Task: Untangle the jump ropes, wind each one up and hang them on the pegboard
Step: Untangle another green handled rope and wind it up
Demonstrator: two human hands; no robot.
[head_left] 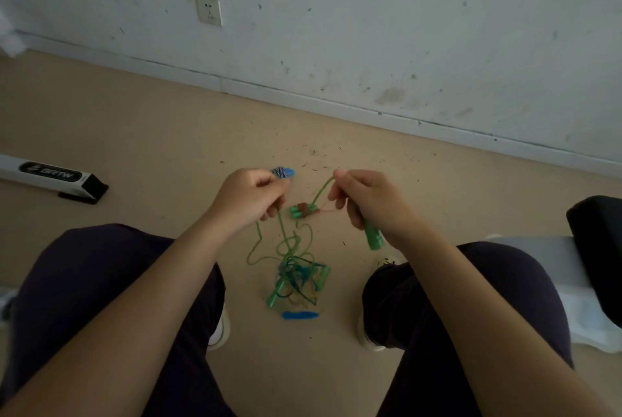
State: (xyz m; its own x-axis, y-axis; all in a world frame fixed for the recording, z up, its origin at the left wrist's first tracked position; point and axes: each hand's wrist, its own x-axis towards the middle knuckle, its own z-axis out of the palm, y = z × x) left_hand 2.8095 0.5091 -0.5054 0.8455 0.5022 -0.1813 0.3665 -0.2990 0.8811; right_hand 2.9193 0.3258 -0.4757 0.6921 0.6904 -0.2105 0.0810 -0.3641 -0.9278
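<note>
A tangle of green jump ropes [296,273] with green handles lies on the floor between my knees. A blue handle [300,315] lies at its near edge. My left hand [250,194] is shut on a green cord that runs down into the tangle, and a blue patterned handle [282,172] pokes out past its fingers. My right hand [367,201] pinches a green cord at the fingertips and holds a green handle [374,238] in the palm. Between the hands hangs a small bundle of green handles [303,210] with a thin reddish cord. No pegboard is in view.
I sit facing a scuffed white wall with a socket [209,10]. A white and black bar [50,177] lies on the tan floor at left. A dark seat edge [595,231] and a white object [585,309] sit at right. My shoes flank the tangle.
</note>
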